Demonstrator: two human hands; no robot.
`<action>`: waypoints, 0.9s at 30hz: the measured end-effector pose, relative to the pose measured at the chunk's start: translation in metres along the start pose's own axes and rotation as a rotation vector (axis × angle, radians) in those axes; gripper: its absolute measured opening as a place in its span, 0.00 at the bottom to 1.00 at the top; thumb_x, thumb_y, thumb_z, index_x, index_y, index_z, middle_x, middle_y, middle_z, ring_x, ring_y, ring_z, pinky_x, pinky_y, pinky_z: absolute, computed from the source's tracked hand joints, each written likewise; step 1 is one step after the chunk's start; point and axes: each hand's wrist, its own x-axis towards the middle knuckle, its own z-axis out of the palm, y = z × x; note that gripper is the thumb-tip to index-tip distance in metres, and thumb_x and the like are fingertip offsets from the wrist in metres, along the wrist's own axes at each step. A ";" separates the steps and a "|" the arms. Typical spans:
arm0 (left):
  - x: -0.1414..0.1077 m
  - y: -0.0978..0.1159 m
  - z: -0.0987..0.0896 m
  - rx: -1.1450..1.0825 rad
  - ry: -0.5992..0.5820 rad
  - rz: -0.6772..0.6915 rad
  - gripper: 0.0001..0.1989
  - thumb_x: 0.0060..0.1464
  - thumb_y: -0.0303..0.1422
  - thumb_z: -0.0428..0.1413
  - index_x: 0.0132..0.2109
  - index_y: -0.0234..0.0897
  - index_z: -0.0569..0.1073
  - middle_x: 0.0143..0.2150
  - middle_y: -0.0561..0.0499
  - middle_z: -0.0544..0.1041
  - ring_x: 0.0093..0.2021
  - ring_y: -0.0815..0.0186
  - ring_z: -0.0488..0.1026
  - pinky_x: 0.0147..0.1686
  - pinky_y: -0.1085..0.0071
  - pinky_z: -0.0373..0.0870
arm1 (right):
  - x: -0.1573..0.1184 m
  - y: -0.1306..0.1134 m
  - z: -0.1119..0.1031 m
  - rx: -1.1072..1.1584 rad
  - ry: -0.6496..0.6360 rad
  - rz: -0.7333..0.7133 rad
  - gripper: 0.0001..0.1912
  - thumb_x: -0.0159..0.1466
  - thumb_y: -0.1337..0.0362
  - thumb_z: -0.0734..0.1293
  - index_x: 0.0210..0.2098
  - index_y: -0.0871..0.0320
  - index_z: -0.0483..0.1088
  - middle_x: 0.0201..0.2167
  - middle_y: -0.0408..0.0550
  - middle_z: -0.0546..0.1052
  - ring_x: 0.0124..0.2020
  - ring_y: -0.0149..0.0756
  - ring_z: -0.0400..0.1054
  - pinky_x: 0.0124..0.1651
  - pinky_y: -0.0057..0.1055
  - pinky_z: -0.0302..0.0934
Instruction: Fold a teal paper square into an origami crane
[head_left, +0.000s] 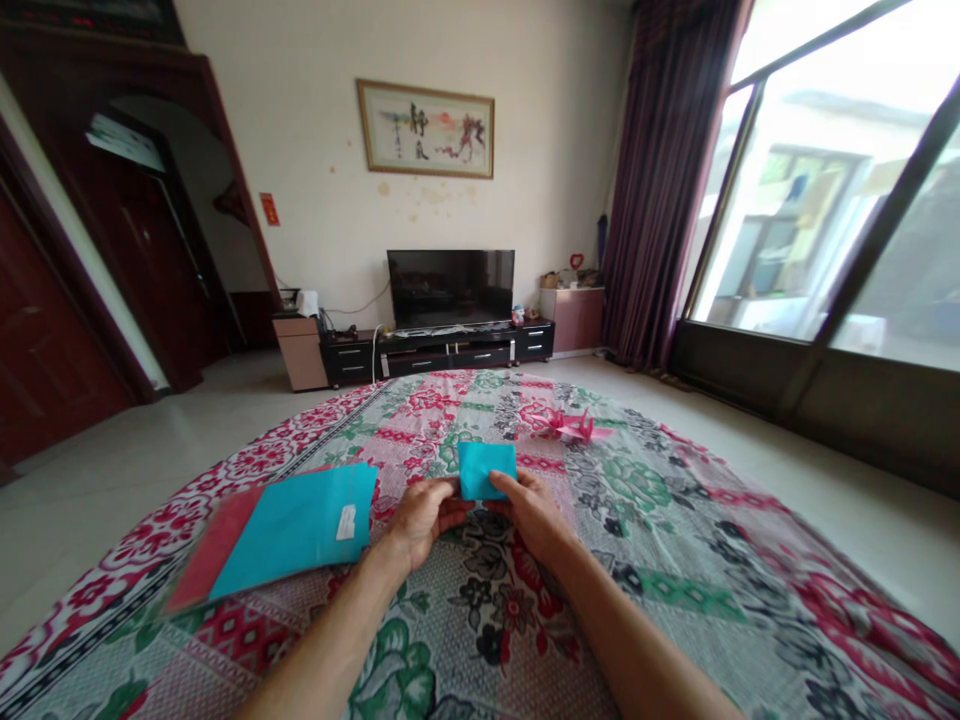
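Observation:
Between my two hands is a small folded square of blue paper, held just above the patterned tablecloth. My left hand pinches its left edge, with the thumb near the corner and the fingers beneath. On the right side my right hand grips it, the thumb lying on top and the other fingers tucked under. Left of my hands lies a clear packet of coloured paper, with blue and red sheets and a white label. Beyond my right hand sits a pink folded-paper piece with pointed parts.
The round table carries a floral tablecloth. Past its far edge stand a television on a low black cabinet and a small side cabinet. Purple curtains hang beside large windows at the right.

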 end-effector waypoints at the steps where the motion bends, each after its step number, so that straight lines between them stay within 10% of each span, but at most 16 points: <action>1: 0.000 0.000 0.000 -0.022 0.017 0.000 0.07 0.42 0.32 0.57 0.30 0.32 0.73 0.28 0.48 0.77 0.26 0.68 0.73 0.27 0.73 0.70 | 0.000 -0.001 0.000 -0.007 -0.002 0.000 0.16 0.52 0.51 0.68 0.32 0.57 0.72 0.30 0.46 0.76 0.31 0.35 0.68 0.37 0.30 0.64; 8: -0.003 0.004 0.004 0.024 0.037 0.116 0.21 0.44 0.48 0.58 0.37 0.35 0.72 0.31 0.49 0.77 0.28 0.67 0.73 0.26 0.72 0.68 | -0.003 -0.005 0.006 -0.199 0.044 -0.091 0.15 0.52 0.52 0.66 0.26 0.60 0.70 0.22 0.42 0.70 0.23 0.30 0.60 0.28 0.27 0.56; 27: -0.002 0.002 0.001 0.170 0.104 0.240 0.17 0.41 0.43 0.61 0.33 0.34 0.72 0.26 0.54 0.71 0.28 0.67 0.70 0.26 0.73 0.68 | -0.005 -0.011 0.008 -0.234 -0.015 -0.169 0.14 0.53 0.54 0.66 0.27 0.61 0.69 0.23 0.43 0.71 0.25 0.31 0.61 0.31 0.28 0.57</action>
